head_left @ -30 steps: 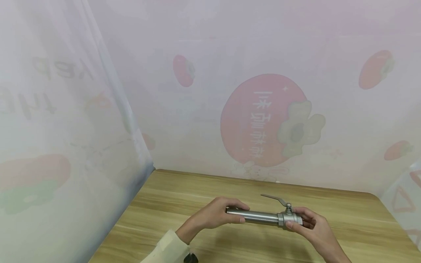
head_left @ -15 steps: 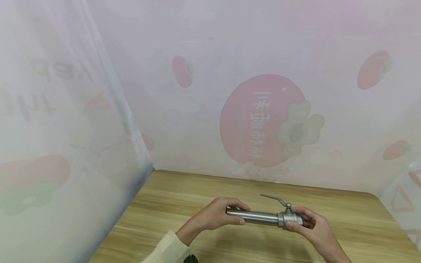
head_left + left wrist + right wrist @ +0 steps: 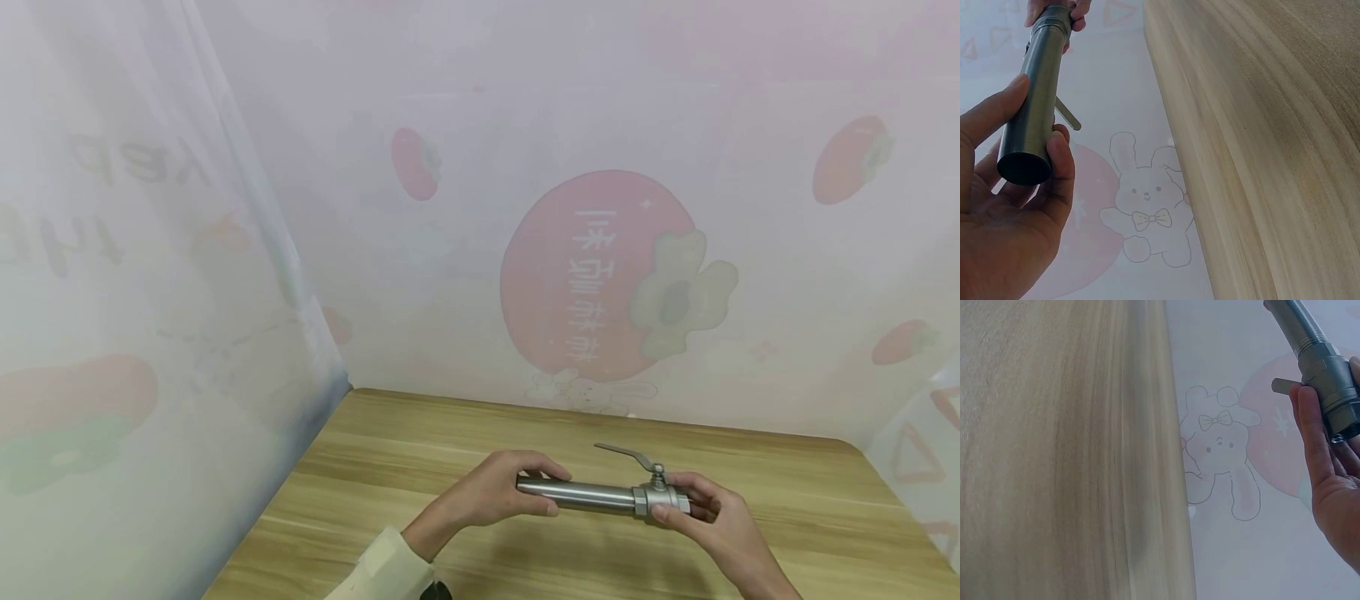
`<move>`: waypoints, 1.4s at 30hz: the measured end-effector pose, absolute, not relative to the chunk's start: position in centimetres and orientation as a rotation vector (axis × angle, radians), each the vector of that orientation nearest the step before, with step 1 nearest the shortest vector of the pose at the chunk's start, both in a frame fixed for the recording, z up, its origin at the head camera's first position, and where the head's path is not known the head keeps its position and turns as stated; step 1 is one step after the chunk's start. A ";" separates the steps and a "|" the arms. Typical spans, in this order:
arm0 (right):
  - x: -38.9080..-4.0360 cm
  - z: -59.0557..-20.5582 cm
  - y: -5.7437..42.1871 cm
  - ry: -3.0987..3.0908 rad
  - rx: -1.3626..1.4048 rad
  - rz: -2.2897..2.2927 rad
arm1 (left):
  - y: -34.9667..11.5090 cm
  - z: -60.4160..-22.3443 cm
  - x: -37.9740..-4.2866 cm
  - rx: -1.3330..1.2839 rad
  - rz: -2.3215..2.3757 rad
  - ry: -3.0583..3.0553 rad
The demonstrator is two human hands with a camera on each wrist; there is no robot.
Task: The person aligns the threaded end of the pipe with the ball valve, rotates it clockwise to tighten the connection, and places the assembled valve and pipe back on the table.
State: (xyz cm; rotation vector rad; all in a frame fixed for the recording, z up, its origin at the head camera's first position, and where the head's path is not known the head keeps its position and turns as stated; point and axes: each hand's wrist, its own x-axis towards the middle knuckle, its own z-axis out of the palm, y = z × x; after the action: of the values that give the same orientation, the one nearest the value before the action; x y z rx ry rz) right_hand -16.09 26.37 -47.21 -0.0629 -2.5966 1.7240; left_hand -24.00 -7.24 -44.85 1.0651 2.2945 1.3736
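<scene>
A steel pipe [image 3: 588, 495] and a ball valve [image 3: 658, 498] are joined end to end and held roughly level above the table. My left hand [image 3: 501, 489] grips the pipe near its free end, thumb on one side and fingers on the other. At the other end my right hand [image 3: 712, 518] holds the valve body between thumb and fingers. The valve's lever handle [image 3: 624, 452] sticks up and points left along the pipe. In the left wrist view the pipe's dark round end [image 3: 1024, 169] faces the camera. Some screw thread [image 3: 1308, 342] shows where pipe meets valve in the right wrist view.
Beneath the hands lies a wood-grain table [image 3: 420, 433]. Pale printed curtains [image 3: 465, 250] with fruit drawings stand along its back and sides. A small black object [image 3: 435, 591] shows at the bottom edge, by the left cream sleeve [image 3: 390, 567].
</scene>
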 end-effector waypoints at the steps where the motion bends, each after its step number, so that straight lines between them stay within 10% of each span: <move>1: -16.1 -47.2 26.4 -2.595 -0.064 1.727 | -7.3 -44.8 -24.0 1.062 1.370 2.295; 42: -16.1 -47.2 26.2 -2.584 -0.041 1.723 | -7.7 -44.6 -24.2 0.984 1.335 2.209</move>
State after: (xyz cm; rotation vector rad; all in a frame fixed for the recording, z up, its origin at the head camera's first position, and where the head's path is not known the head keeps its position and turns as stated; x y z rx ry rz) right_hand -16.05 26.25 -47.25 -0.0412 -2.5835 1.7231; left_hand -24.23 -7.69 -44.57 0.9838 2.2092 1.3349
